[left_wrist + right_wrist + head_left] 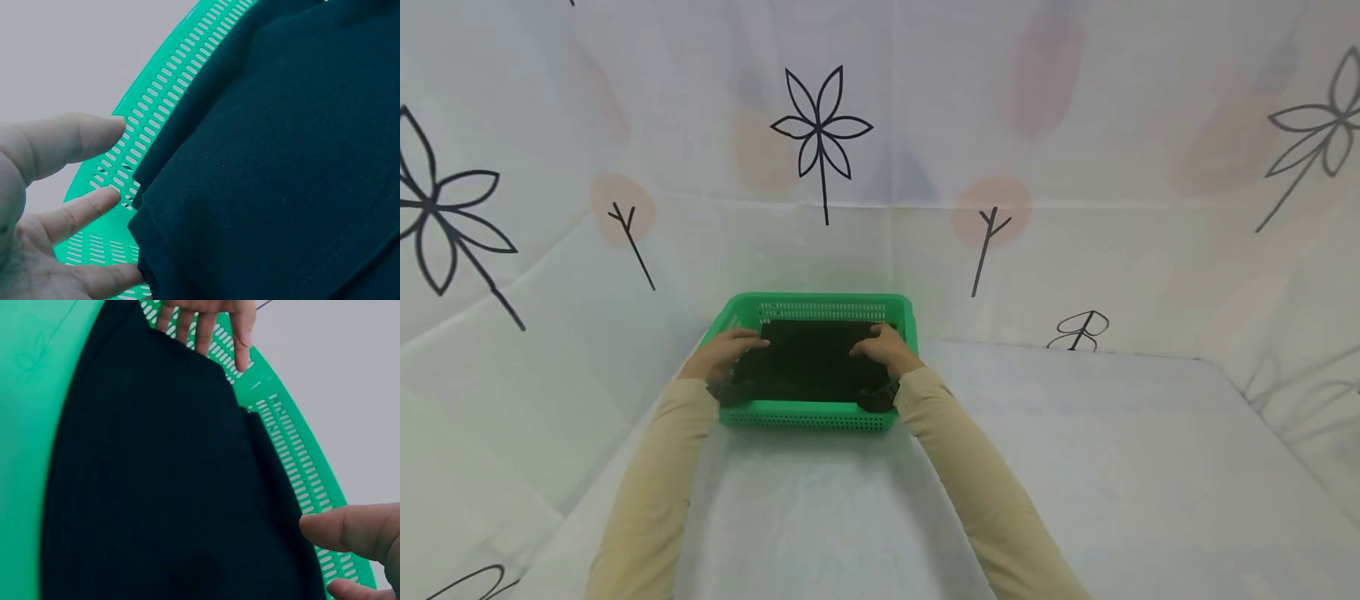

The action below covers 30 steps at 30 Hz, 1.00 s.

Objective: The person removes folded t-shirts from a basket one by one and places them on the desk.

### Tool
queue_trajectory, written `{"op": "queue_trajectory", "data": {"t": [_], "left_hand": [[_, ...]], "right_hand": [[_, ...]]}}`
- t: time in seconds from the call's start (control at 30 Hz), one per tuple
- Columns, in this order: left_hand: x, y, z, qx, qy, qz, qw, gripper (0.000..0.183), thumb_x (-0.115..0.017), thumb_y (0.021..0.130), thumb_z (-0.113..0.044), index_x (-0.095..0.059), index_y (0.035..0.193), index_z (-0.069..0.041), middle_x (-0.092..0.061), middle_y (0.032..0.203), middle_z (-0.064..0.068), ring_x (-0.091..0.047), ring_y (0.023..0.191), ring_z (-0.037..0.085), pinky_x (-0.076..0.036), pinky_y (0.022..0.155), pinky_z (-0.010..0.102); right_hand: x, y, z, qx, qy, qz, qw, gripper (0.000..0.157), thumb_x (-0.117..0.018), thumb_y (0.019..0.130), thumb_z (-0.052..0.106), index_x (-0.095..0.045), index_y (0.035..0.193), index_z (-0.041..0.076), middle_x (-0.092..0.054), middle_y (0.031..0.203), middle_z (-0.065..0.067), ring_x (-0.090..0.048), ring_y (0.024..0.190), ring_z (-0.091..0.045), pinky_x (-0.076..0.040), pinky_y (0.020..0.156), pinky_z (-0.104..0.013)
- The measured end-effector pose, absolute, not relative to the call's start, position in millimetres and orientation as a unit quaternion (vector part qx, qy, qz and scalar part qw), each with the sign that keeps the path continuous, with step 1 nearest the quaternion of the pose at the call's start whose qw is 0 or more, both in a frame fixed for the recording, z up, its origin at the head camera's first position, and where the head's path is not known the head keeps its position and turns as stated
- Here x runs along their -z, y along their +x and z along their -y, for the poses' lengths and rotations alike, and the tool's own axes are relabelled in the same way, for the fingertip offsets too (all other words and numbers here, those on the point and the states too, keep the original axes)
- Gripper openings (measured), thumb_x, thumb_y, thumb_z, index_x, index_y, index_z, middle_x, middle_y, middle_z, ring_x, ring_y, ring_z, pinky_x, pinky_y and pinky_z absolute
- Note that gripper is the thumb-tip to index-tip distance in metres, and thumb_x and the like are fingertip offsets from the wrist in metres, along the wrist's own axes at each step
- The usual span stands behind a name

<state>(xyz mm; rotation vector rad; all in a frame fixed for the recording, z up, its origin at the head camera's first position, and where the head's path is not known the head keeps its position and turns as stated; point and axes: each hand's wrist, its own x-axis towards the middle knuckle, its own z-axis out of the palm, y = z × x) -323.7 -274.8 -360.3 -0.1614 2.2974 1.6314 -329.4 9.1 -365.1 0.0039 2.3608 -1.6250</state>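
Note:
Folded dark cloth (pixel 820 360), its kind of garment not shown, lies inside a green plastic basket (pixel 808 414). At the basket's left end is my left hand (pixel 721 352), its fingers spread; in the left wrist view one fingertip (pixel 128 275) touches the cloth's edge. My right hand (pixel 887 350) is over the right end, thumb and fingers apart. In the right wrist view its thumb (pixel 331 530) is beside the cloth's edge, and the left hand (pixel 209 325) appears at the far end. Some of the right fingers are out of that view.
The basket stands on a white-covered table (pixel 1075 450), close to the back wall. A white sheet (pixel 895 150) with leaf and twig drawings hangs behind and along the sides. Slotted walls (pixel 156 106) rise around the cloth.

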Motion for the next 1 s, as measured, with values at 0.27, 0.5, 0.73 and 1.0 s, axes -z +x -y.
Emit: {"op": "queue_trajectory", "data": {"t": [0.27,0.5,0.73,1.0], "left_hand": [[365.3,-326.4,276.8,-0.590,-0.057,-0.790,0.156,0.067,-0.052,0.099,-0.018,-0.018,0.151,0.005,-0.011,0.156,0.027,-0.012,0.141,0.044,-0.019,0.105,0.066],[366.0,-324.1,279.4,-0.584,-0.045,-0.795,0.155,0.066,-0.052,0.099,-0.020,-0.019,0.151,0.005,-0.008,0.157,0.025,-0.020,0.139,0.040,-0.020,0.107,0.062],[363.6,-324.2,280.3,-0.578,-0.033,-0.800,0.156,0.069,-0.053,0.100,-0.018,-0.015,0.151,0.006,-0.002,0.158,0.024,-0.018,0.142,0.035,-0.022,0.111,0.050],[364.8,-326.7,282.8,-0.576,-0.045,-0.803,0.147,0.067,-0.055,0.098,-0.016,-0.020,0.151,0.004,-0.015,0.156,0.025,-0.019,0.044,0.003,-0.031,0.049,0.019]], "right_hand": [[370.7,-333.8,-9.2,0.568,0.020,-0.808,0.153,0.074,-0.067,0.089,0.017,-0.028,0.150,0.003,-0.030,0.150,-0.022,-0.031,0.135,-0.042,-0.032,0.104,-0.057],[373.6,-333.7,-9.1,0.589,0.042,-0.790,0.168,0.076,-0.068,0.088,0.019,-0.028,0.150,0.003,-0.030,0.149,-0.024,-0.038,0.128,-0.049,-0.038,0.099,-0.058],[372.1,-334.2,-9.8,0.614,0.048,-0.764,0.190,0.075,-0.068,0.089,0.017,-0.028,0.150,0.002,-0.029,0.151,-0.020,-0.039,0.127,-0.043,-0.041,0.098,-0.051],[372.5,-337.5,-11.4,0.592,0.039,-0.784,0.182,0.074,-0.068,0.089,0.021,-0.030,0.150,0.007,-0.034,0.147,-0.020,-0.043,0.067,-0.015,-0.042,0.058,-0.026]]}}
